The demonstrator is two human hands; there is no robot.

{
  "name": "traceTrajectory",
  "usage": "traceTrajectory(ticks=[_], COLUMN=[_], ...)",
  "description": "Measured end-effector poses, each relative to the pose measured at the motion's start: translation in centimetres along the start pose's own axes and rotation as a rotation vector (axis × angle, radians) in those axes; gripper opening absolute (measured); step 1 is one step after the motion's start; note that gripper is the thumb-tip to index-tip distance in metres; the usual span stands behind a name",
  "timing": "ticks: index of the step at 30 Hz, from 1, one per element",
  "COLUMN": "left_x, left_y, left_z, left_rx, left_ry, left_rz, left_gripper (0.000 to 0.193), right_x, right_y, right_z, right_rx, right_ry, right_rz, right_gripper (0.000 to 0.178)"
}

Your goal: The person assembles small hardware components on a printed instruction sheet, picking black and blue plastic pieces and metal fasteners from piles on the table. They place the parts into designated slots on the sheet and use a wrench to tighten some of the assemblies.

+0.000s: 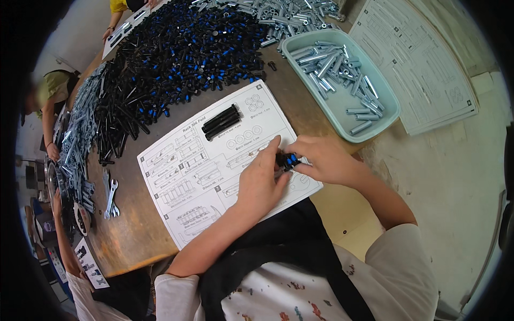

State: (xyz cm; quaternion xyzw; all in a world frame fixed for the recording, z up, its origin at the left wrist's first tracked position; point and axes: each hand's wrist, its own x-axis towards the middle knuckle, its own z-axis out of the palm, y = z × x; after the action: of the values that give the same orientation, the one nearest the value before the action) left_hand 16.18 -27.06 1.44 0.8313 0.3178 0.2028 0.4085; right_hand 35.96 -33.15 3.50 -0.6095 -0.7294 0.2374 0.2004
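Note:
Several short black bolts with blue patches (289,161) are bunched between my two hands, above the lower right of a printed sheet (182,134) with line drawings of hardware. My left hand (261,179) is closed round them from the left, fingers together. From the right, my right hand (320,159) pinches the same bunch with its fingertips. How many bolts each hand grips is hidden by the fingers. A few long black bolts (221,122) lie side by side on the sheet's upper part, apart from my hands.
A large heap of black bolts (182,53) covers the far table, with silver sleeves (300,18) behind. A light green bin (393,109) of metal tubes stands right, beside another printed sheet (428,69). Wrenches (111,199) lie left. Co-workers' arms (65,241) reach in at the left.

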Motion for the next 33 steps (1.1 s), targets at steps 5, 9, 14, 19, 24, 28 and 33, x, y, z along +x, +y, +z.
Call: traceTrajectory(ticks=[5, 9, 14, 19, 24, 28, 33], left_x=[0.0, 0.2, 0.3, 9.9, 17.7, 19.5, 19.4], left_y=[-0.4, -1.0, 0.5, -4.6, -9.1, -9.9, -10.2], left_z=[0.7, 1.0, -1.3, -7.4, -8.8, -7.6, -9.8], left_rx=[0.012, 0.045, -0.027, 0.273, 0.649, 0.75, 0.678], left_ry=[0.045, 0.098, -0.016, 0.15, 0.16, 0.103, 0.098], left_rz=[0.01, 0.055, 0.032, 0.097, 0.067, -0.011, 0.06], left_gripper=[0.071, 0.073, 0.069, 0.031, 0.024, 0.025, 0.018], right_x=[0.5, 1.3, 1.5, 8.2, 17.4, 20.0, 21.7], right_y=[0.8, 1.0, 0.2, 3.5, 6.6, 7.9, 8.5], right_z=[-0.2, -0.9, -2.1, -4.6, -2.5, -2.2, -2.2], right_rx=[0.065, 0.164, 0.176, -0.17, -0.352, -0.335, -0.234], right_ry=[-0.037, -0.017, -0.126, 0.302, 0.358, 0.173, 0.161], right_rz=[-0.036, -0.026, 0.078, -0.015, 0.073, 0.224, 0.297], right_gripper=[0.03, 0.032, 0.058, 0.035, 0.017, 0.016, 0.015])
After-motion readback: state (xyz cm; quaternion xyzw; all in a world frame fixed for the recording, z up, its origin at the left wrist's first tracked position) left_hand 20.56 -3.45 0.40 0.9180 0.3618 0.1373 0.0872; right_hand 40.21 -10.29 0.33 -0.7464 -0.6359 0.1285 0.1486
